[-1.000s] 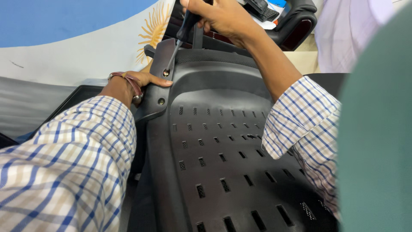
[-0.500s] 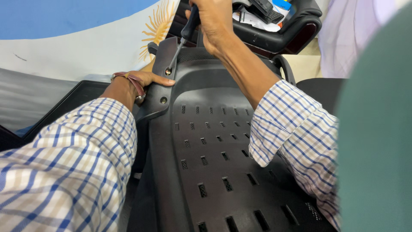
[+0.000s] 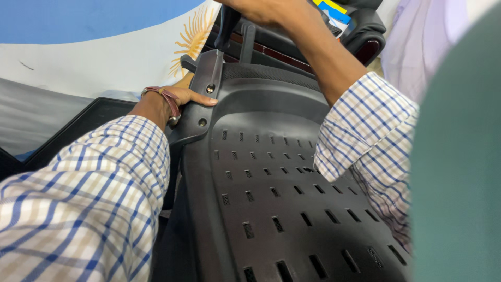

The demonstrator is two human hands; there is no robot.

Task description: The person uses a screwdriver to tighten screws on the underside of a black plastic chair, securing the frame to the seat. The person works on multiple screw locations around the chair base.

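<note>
A black plastic chair shell point(image 3: 271, 172) with rows of small slots fills the middle of the view. My left hand point(image 3: 180, 96) grips its left edge beside a dark metal bracket point(image 3: 206, 78) fixed with two bolts; the thumb lies on the shell near the upper bolt. My right hand point(image 3: 266, 8) is at the top edge of the view, closed around a dark tool handle point(image 3: 227, 26) that points down at the bracket. Most of that hand is cut off by the frame.
A blue, white and grey cloth with a yellow sun emblem point(image 3: 78, 57) hangs behind on the left. A black padded chair armrest point(image 3: 365, 31) lies beyond the shell. A green surface point(image 3: 459, 156) blocks the right side. A dark flat panel point(image 3: 88, 122) sits under my left arm.
My right hand has risen toward the top of the view with the tool. My left hand has stayed on the shell's edge.
</note>
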